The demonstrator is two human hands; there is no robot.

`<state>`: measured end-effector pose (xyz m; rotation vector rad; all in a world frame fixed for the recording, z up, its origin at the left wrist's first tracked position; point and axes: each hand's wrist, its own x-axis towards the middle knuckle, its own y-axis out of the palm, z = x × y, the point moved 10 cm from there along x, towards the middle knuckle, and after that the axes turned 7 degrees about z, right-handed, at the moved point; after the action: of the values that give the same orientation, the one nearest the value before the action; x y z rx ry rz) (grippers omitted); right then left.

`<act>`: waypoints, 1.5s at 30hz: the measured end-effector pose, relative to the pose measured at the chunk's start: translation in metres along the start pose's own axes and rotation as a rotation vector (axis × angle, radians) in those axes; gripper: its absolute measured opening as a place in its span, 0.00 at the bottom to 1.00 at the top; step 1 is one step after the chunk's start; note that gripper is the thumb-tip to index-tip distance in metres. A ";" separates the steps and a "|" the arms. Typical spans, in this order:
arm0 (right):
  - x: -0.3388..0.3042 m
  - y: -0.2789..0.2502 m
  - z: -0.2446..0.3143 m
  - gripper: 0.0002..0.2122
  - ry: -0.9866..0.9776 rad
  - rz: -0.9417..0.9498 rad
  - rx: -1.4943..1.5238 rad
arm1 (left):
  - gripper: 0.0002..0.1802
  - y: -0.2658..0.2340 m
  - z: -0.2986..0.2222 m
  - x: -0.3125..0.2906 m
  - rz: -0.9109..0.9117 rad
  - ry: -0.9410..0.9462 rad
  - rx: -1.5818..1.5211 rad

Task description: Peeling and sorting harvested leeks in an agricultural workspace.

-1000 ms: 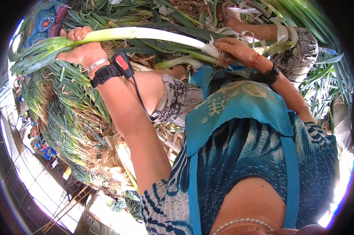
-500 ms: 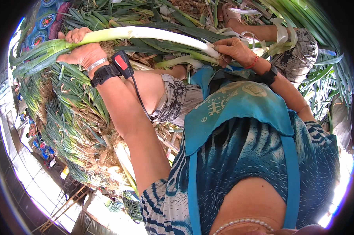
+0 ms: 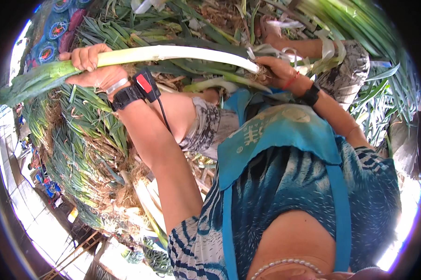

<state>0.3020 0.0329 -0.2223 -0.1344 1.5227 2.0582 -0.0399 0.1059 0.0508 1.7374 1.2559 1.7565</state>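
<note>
A long green onion (image 3: pixel 173 52) stretches across the upper part of the head view, bowed slightly, its white shaft to the right and green leaves to the left. My left hand (image 3: pixel 91 67) is wrapped round it where the shaft turns green. At the rooted right end, my right hand (image 3: pixel 280 72) has its fingers closed about the root tuft; the fingertips are partly hidden behind it. A thin strip of pale skin stands up beside that end.
Piled green onions (image 3: pixel 87 144) lie at my left, with roots and leaves tangled. More long leaves (image 3: pixel 378 28) spread at the upper right. Pale peeled skins (image 3: pixel 334 51) hang over my bent knee. A patterned blue cloth (image 3: pixel 56 30) is at the upper left.
The green onion's left end has dropped slightly and shifted left with my left hand. My right hand has moved a little lower, still at the root end.
</note>
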 end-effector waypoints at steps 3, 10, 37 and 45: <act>-0.001 -0.009 0.036 0.09 -0.217 0.141 0.418 | 0.46 -0.018 -0.028 -0.010 -0.127 0.117 0.199; -0.021 -0.085 0.072 0.13 0.051 -0.225 -1.055 | 0.41 -0.028 -0.055 -0.020 -0.596 0.357 0.564; 0.164 0.275 0.139 0.09 -0.732 0.370 -0.049 | 0.25 -0.057 0.040 -0.032 -0.663 -0.075 0.562; 0.131 0.280 0.166 0.10 -0.827 0.511 -0.181 | 0.23 -0.041 0.069 -0.020 -0.435 -0.293 0.590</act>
<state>0.0948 0.1804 0.0205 1.0066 0.8929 2.1851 0.0153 0.1347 -0.0043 1.7338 1.9531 0.9008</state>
